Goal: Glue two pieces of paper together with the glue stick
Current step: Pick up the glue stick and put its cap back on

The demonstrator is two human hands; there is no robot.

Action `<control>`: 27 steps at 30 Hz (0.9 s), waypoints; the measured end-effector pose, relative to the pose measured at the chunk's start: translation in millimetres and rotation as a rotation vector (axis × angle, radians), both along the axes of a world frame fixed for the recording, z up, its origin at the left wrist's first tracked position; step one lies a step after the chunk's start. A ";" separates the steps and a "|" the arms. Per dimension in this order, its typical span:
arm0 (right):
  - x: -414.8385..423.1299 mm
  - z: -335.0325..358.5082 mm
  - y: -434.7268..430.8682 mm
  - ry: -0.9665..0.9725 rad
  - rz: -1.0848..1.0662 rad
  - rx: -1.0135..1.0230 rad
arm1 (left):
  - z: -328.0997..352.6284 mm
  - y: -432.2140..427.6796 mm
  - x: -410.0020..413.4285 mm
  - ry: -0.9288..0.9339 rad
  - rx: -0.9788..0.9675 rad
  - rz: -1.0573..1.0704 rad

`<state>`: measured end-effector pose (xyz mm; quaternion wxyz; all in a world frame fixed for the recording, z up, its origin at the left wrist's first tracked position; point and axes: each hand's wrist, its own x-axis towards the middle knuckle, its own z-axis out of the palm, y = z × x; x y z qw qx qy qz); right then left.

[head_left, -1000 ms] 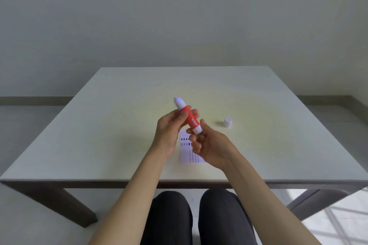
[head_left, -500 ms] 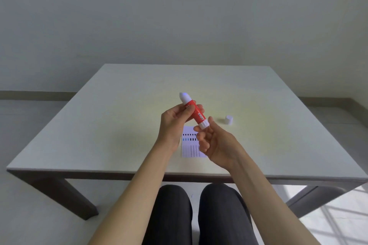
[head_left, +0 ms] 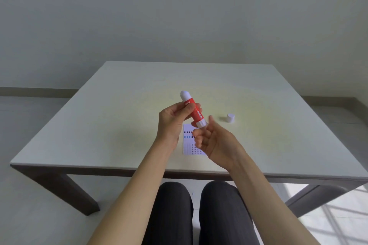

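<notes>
I hold a red glue stick (head_left: 194,111) above the table, uncapped, with its white glue tip pointing up and away. My left hand (head_left: 174,121) grips its red barrel. The fingertips of my right hand (head_left: 214,143) pinch the white base knob at its lower end. Its white cap (head_left: 230,117) stands on the table to the right. A small printed paper (head_left: 188,145) lies flat on the table under my hands, partly hidden by the right hand. Whether it is one sheet or two I cannot tell.
The pale table (head_left: 119,125) has its front edge just above my knees. A plain wall stands behind it, and the floor shows on both sides.
The glue stick and both hands have shifted slightly right and up in view. More white glue shows at the tip. My right fingers have turned on the base knob.
</notes>
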<state>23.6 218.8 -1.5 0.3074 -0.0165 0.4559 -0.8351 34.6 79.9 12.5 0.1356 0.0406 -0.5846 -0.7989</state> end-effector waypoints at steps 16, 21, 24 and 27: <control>-59.2 -32.4 35.6 1.275 -0.416 1.572 | -1.2 -14.2 1.0 -0.034 -0.579 0.471; -79.0 -44.2 60.4 1.110 -0.224 1.766 | -1.8 -26.7 6.4 0.065 -0.879 0.517; -69.6 -37.9 53.5 1.035 -0.327 1.501 | -3.3 -26.5 6.7 0.079 -0.968 0.534; -46.9 -11.6 31.2 0.742 -0.351 0.827 | -4.5 -19.1 8.2 0.092 -1.013 0.519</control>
